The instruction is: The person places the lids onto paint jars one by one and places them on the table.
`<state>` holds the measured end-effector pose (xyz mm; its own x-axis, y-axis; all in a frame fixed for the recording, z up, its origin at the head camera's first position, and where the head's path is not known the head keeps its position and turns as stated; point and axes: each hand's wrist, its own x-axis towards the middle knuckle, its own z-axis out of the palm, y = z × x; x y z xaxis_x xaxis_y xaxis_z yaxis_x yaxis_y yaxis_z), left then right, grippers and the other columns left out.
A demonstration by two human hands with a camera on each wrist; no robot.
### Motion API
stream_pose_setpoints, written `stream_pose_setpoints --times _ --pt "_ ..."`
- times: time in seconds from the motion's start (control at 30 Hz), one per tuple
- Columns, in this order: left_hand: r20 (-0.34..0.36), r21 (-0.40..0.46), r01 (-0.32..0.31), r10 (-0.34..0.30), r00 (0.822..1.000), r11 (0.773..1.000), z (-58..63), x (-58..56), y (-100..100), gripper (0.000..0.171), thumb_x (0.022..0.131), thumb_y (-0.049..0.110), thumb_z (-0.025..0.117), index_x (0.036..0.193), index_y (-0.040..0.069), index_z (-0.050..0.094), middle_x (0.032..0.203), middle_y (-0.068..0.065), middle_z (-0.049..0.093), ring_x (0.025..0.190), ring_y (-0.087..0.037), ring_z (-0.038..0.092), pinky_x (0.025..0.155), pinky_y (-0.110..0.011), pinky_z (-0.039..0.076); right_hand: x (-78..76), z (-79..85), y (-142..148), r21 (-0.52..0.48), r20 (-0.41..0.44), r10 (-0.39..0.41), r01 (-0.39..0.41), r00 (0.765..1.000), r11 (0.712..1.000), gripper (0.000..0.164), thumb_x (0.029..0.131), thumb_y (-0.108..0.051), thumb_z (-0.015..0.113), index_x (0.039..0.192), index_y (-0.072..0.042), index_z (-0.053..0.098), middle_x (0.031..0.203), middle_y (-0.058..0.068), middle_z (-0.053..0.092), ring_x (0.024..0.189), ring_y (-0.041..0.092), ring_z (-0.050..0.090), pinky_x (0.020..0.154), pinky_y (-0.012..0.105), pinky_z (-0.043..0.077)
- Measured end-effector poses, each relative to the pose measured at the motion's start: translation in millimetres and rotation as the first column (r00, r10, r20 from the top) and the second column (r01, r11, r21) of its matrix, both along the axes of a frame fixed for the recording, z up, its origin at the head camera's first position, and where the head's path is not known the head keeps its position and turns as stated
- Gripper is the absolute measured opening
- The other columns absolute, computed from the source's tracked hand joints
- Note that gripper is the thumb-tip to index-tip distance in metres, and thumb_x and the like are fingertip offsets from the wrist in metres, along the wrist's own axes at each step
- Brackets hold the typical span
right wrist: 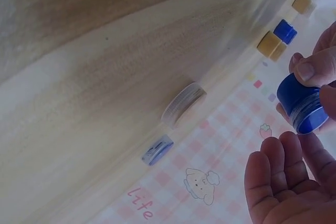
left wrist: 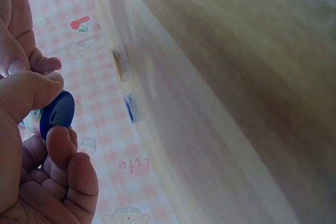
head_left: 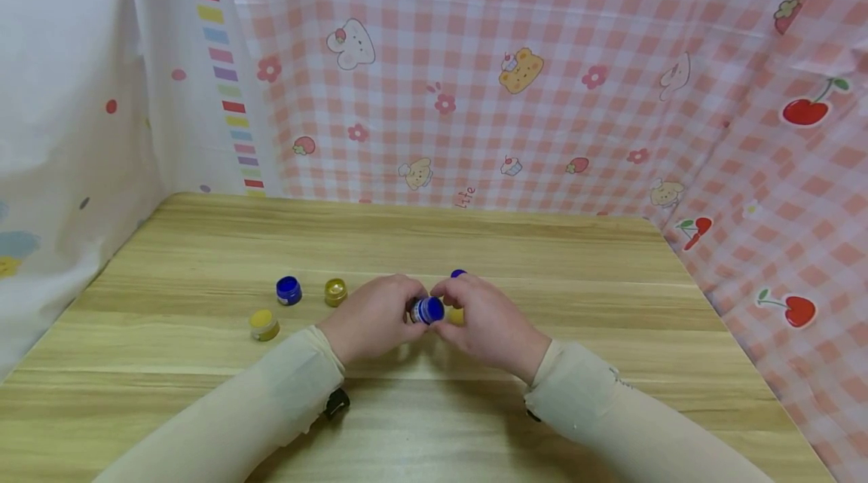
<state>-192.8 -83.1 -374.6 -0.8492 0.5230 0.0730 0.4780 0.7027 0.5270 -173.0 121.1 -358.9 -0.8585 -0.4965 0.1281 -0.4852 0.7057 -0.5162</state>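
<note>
Between my two hands is a small blue paint jar [head_left: 431,310], tipped on its side with one round end turned toward the right hand. My left hand [head_left: 377,316] grips its other end with thumb and fingertips. In the left wrist view a dark blue end of the jar [left wrist: 59,114] and part of a printed label show. My right hand [head_left: 484,321] curves around the near end, thumb and forefinger at opposite edges of the rim; its other fingers [right wrist: 261,179] spread loosely below the jar. Behind the right hand lie a flat blue piece [head_left: 458,273] and a flat yellow piece [head_left: 456,316], partly hidden.
Left of my hands stand a blue jar [head_left: 288,291], a gold-yellow jar [head_left: 335,292] and a yellow jar [head_left: 264,325] on the wood-grain table [head_left: 434,423]. A pink checked cloth [head_left: 468,121] hangs behind and at the right; a white cloth [head_left: 61,106] hangs at the left.
</note>
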Motion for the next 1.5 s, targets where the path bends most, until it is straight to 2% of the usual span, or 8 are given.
stream_pose_setpoints --times 0.17,0.4,0.63,0.87,1.07,1.33,1.5 --pt "-0.006 0.004 0.012 -0.012 1.0 1.0 -1.6 -0.6 0.2 0.012 0.091 0.02 0.08 0.099 0.016 0.072 0.086 0.007 0.064 0.078 -0.01 0.057 0.076 -0.031 0.051 -0.5 -1.1 -0.3 0.007 -0.018 0.01 -0.01 1.0 1.0 0.026 0.093 -0.021 0.082 0.114 -0.01 0.072 0.107 0.004 0.069 0.102 0.027 0.068 0.09 0.041 0.057" --pt "-0.01 0.02 0.013 -0.013 1.0 1.0 -3.9 -1.0 -0.1 0.011 0.091 0.021 0.08 0.097 0.017 0.072 0.085 0.009 0.063 0.077 -0.01 0.057 0.076 -0.031 0.051 0.1 -1.1 0.2 0.009 0.015 -0.015 0.015 1.0 1.0 0.04 0.091 -0.021 0.084 0.125 -0.009 0.068 0.111 0.005 0.068 0.105 0.028 0.068 0.091 0.043 0.057" --pt "-0.025 0.011 0.016 -0.016 1.0 1.0 -4.0 -1.2 -0.2 0.01 0.091 0.021 0.079 0.097 0.018 0.072 0.084 0.009 0.063 0.076 -0.009 0.057 0.075 -0.03 0.051 0.2 -1.6 0.1 -0.001 0.008 -0.008 0.008 1.0 1.0 0.024 0.092 -0.019 0.082 0.113 -0.012 0.071 0.107 0.002 0.068 0.104 0.028 0.068 0.093 0.042 0.057" --pt "-0.036 0.02 0.018 -0.017 0.999 1.0 -3.0 0.3 0.4 0.01 0.091 0.022 0.079 0.095 0.017 0.072 0.084 0.008 0.063 0.076 -0.01 0.057 0.075 -0.031 0.051 1.7 0.6 0.1 0.0 0.031 -0.033 0.033 0.999 0.999 0.039 0.091 -0.019 0.084 0.125 -0.008 0.067 0.112 0.007 0.068 0.106 0.029 0.068 0.092 0.043 0.057" --pt "-0.038 0.018 0.028 -0.027 0.999 0.999 -3.0 0.2 0.9 0.009 0.091 0.02 0.079 0.095 0.017 0.071 0.083 0.008 0.063 0.075 -0.01 0.056 0.073 -0.03 0.05 1.3 0.0 -0.1 -0.006 0.01 -0.012 0.012 1.0 1.0 0.025 0.092 -0.018 0.083 0.112 -0.011 0.071 0.108 0.003 0.068 0.104 0.028 0.068 0.093 0.043 0.057" --pt "-0.035 0.027 0.034 -0.033 0.999 0.999 -2.3 1.1 0.0 0.009 0.092 0.021 0.079 0.094 0.017 0.071 0.083 0.008 0.063 0.075 -0.01 0.056 0.073 -0.03 0.05 1.5 0.2 0.5 -0.003 0.027 -0.026 0.027 0.999 1.0 0.036 0.09 -0.019 0.084 0.12 -0.01 0.068 0.111 0.005 0.068 0.106 0.028 0.068 0.093 0.043 0.057" --pt "-0.047 0.019 0.039 -0.038 0.998 0.999 -2.1 1.2 0.3 0.01 0.092 0.022 0.078 0.095 0.016 0.071 0.083 0.007 0.063 0.075 -0.01 0.056 0.072 -0.03 0.049 0.8 -0.1 0.9 -0.006 0.016 -0.009 0.009 1.0 1.0 0.025 0.092 -0.018 0.083 0.112 -0.012 0.07 0.108 0.003 0.067 0.104 0.027 0.067 0.092 0.042 0.057"
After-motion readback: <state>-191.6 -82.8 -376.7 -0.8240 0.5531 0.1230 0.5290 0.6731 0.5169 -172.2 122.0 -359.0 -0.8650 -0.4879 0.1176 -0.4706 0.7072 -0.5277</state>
